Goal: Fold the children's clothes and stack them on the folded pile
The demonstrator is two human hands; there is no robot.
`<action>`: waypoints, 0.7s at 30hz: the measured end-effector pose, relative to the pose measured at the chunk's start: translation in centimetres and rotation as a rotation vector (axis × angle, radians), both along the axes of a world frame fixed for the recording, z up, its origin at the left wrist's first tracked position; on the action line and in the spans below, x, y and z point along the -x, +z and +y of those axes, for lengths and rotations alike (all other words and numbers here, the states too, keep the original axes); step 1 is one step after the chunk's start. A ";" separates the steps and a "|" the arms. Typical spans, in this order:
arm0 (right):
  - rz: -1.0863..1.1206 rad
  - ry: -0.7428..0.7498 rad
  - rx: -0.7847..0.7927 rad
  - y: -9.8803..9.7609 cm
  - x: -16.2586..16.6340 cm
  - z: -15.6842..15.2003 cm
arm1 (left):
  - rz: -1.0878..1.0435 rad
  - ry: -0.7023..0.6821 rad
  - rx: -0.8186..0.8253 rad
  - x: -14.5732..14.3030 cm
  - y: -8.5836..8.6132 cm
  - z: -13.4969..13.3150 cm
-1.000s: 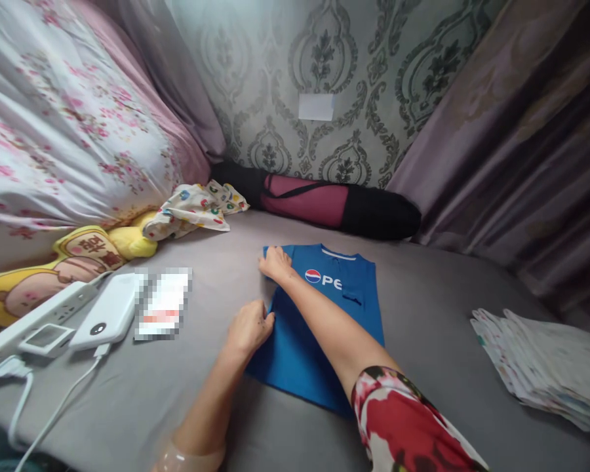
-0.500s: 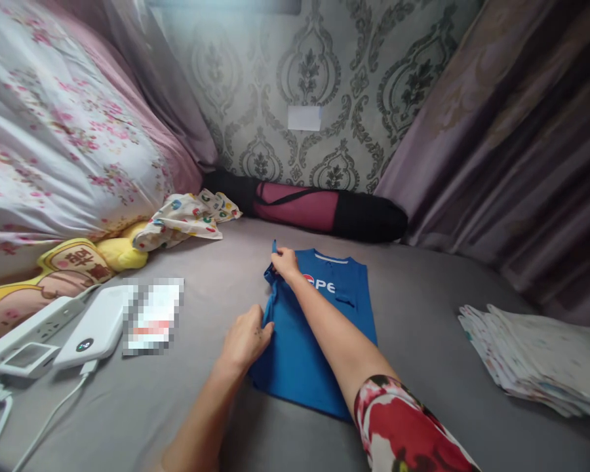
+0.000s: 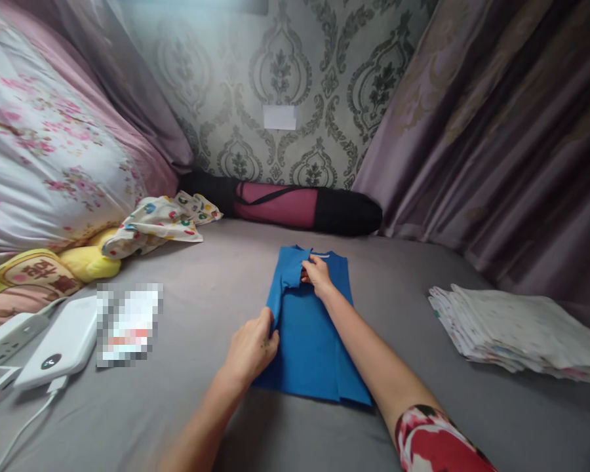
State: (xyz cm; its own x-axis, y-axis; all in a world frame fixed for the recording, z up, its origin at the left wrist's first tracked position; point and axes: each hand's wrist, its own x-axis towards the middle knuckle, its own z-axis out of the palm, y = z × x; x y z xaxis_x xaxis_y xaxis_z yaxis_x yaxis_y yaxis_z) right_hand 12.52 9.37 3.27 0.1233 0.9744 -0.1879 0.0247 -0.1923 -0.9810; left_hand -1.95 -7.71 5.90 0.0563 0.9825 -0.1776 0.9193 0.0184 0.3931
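Note:
A blue T-shirt (image 3: 307, 354) lies on the grey sheet in front of me, both its sides turned in toward the middle. My left hand (image 3: 253, 344) pinches the shirt's left edge about halfway down. Near the collar, my right hand (image 3: 317, 275) grips the left sleeve, which now lies across the upper front. The folded part and my right hand cover the lettering on the chest. A bit of the pale neck band shows beyond my right fingers.
At the right lies a stack of folded white cloths (image 3: 521, 334). A white power bank (image 3: 61, 341) with a cable and a power strip (image 3: 10, 337) lie at the left. Behind are a patterned cloth (image 3: 164, 223), a yellow plush (image 3: 91, 259) and a long black-and-maroon bag (image 3: 280, 204).
My right hand has carried the left sleeve rightward over the shirt's front, covering the printed letters. The left hand stays at the left edge. The view has shifted slightly right.

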 end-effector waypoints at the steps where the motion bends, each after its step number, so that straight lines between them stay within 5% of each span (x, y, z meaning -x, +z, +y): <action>1: -0.004 0.004 0.024 -0.2 -0.4 -0.1 | 0.009 -0.024 0.007 -0.2 0.0 -0.1; 14: -0.085 0.113 0.067 -0.9 -1.2 -0.2 | 0.007 -0.109 0.047 -0.5 -0.8 0.0; 21: -0.619 0.241 -0.143 -0.6 -1.7 0.3 | -0.274 -0.004 0.091 -0.5 -0.6 0.5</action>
State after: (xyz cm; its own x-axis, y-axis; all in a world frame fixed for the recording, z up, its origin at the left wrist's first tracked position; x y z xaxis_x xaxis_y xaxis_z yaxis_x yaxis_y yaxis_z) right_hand 14.22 9.66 2.71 -0.0570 0.9982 -0.0198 0.6156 0.0195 -0.7878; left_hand -1.43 -7.23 5.32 0.1186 0.9627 -0.2430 0.7794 0.0614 0.6235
